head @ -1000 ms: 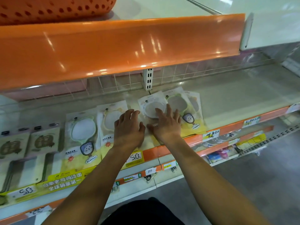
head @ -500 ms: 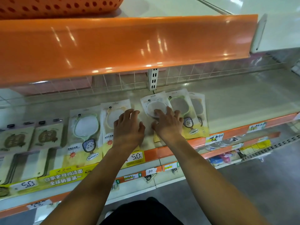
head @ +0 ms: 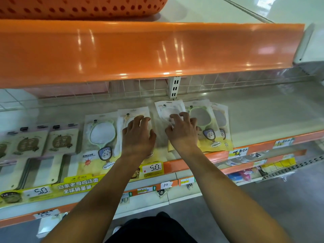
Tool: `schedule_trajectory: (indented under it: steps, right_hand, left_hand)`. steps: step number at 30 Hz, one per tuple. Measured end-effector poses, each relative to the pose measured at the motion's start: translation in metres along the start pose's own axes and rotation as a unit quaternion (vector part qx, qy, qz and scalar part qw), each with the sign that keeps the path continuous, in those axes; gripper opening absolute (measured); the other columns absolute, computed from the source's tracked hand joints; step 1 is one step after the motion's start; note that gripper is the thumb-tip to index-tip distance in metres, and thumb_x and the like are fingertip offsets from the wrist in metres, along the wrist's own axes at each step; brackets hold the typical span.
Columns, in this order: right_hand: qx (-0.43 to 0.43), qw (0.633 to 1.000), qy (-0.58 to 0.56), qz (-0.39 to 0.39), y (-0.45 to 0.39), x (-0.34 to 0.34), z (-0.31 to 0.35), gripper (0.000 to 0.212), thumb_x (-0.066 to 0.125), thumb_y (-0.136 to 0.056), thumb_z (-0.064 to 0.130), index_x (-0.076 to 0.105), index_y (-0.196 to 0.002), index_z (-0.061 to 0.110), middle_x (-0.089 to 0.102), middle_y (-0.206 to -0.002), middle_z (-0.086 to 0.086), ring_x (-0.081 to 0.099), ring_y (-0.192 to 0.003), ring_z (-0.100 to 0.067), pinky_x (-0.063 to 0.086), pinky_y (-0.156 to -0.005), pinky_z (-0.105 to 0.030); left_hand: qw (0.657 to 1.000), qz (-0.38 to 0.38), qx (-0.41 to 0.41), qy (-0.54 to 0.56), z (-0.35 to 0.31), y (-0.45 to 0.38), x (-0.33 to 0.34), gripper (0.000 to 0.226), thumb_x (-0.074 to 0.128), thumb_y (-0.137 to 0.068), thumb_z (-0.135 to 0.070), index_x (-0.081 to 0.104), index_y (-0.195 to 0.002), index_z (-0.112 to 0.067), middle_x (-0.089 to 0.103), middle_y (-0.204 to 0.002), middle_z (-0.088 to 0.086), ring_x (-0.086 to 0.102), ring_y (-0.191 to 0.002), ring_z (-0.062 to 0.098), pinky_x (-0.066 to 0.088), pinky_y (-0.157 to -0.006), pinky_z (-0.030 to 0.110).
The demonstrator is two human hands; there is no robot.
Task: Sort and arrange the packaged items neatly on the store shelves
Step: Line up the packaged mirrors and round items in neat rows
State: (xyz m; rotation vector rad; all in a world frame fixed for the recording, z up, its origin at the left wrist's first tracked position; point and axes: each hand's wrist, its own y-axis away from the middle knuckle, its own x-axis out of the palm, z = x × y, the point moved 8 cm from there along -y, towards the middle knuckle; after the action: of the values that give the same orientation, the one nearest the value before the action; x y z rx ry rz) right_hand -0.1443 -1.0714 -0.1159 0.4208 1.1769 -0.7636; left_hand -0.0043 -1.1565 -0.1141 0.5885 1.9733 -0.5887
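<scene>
Two hands work the mirror packets on the shelf (head: 263, 116): the left hand (head: 137, 137) rests flat, fingers relaxed, on one packet (head: 134, 113); the right hand (head: 182, 132) claws curled fingertips into the tilted packet (head: 168, 109) just right. Slick film may slip, skewing the overlapped stack (head: 210, 123) further right.

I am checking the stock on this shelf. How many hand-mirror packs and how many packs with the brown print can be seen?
Hand-mirror packs: 5
Brown-print packs: 3, the leftmost cut off by the picture's edge
Total: 8, counting only the packs that show; any stacked underneath are hidden.
</scene>
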Motion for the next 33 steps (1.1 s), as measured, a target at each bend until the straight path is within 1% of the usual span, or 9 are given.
schedule_trajectory:
  steps: [6,10,13,16,21,27,31,33]
  right_hand:
    - [-0.027,0.999,-0.018,-0.015,0.005,-0.004,0.039,0.04,0.054,-0.086,0.035,0.055,-0.126,0.033,0.041,-0.139,0.001,0.036,-0.121,-0.034,0.04,-0.095,-0.045]
    - [-0.051,0.999,-0.018,-0.01,0.01,0.003,0.072,0.042,0.055,-0.086,0.037,0.054,-0.128,0.032,0.041,-0.139,0.001,0.036,-0.119,-0.034,0.041,-0.091,-0.044]
    - [-0.066,0.998,-0.015,-0.005,0.016,0.013,0.098,0.042,0.054,-0.086,0.037,0.055,-0.128,0.032,0.041,-0.139,0.0,0.037,-0.117,-0.034,0.039,-0.089,-0.043]
    - [-0.08,0.997,-0.014,0.006,0.024,0.024,0.125,0.042,0.056,-0.086,0.037,0.055,-0.128,0.032,0.04,-0.139,0.0,0.037,-0.117,-0.034,0.037,-0.09,-0.042]
    - [-0.104,0.994,-0.003,0.022,0.041,0.042,0.164,0.046,0.056,-0.086,0.038,0.053,-0.131,0.032,0.04,-0.14,-0.002,0.035,-0.118,-0.035,0.035,-0.091,-0.043]
    - [-0.096,0.995,-0.006,0.024,0.058,0.059,0.196,0.046,0.056,-0.084,0.037,0.054,-0.129,0.03,0.038,-0.141,-0.003,0.035,-0.119,-0.035,0.034,-0.092,-0.043]
    - [-0.084,0.996,0.004,0.018,0.066,0.068,0.208,0.046,0.056,-0.084,0.038,0.053,-0.129,0.029,0.036,-0.141,-0.004,0.034,-0.121,-0.036,0.034,-0.091,-0.043]
    - [-0.078,0.997,0.017,0.024,0.071,0.074,0.21,0.045,0.055,-0.086,0.04,0.052,-0.129,0.029,0.034,-0.142,-0.005,0.032,-0.122,-0.036,0.034,-0.092,-0.044]
  left_hand:
    - [1.0,-0.012,-0.023,0.002,0.028,0.008,-0.015,0.043,0.055,-0.089,-0.029,0.048,-0.13,-0.018,0.046,-0.139,0.003,0.044,-0.126,0.028,0.036,-0.097,0.044]
    - [0.999,-0.027,-0.04,0.004,0.056,0.017,-0.03,0.043,0.055,-0.09,-0.029,0.048,-0.131,-0.018,0.047,-0.138,0.004,0.045,-0.124,0.029,0.037,-0.096,0.043]
    - [0.998,-0.038,-0.053,0.003,0.076,0.024,-0.043,0.044,0.055,-0.089,-0.029,0.049,-0.131,-0.017,0.048,-0.137,0.005,0.045,-0.125,0.029,0.037,-0.098,0.044]
    - [0.996,-0.046,-0.077,-0.001,0.101,0.032,-0.057,0.043,0.054,-0.089,-0.028,0.049,-0.131,-0.017,0.047,-0.138,0.005,0.046,-0.125,0.029,0.039,-0.099,0.043]
    - [0.993,-0.061,-0.1,-0.001,0.136,0.048,-0.079,0.042,0.056,-0.088,-0.026,0.05,-0.129,-0.015,0.048,-0.136,0.007,0.048,-0.122,0.032,0.038,-0.098,0.044]
    - [0.992,-0.07,-0.105,-0.012,0.169,0.065,-0.095,0.043,0.055,-0.088,-0.029,0.051,-0.128,-0.014,0.049,-0.134,0.009,0.048,-0.12,0.033,0.041,-0.094,0.044]
    - [0.993,-0.085,-0.088,-0.001,0.183,0.072,-0.102,0.039,0.061,-0.083,-0.024,0.056,-0.119,-0.01,0.056,-0.122,0.013,0.054,-0.112,0.036,0.047,-0.088,0.048]
    - [0.993,-0.079,-0.088,0.006,0.19,0.075,-0.103,0.04,0.06,-0.082,-0.024,0.055,-0.12,-0.01,0.056,-0.121,0.012,0.055,-0.111,0.035,0.048,-0.089,0.048]
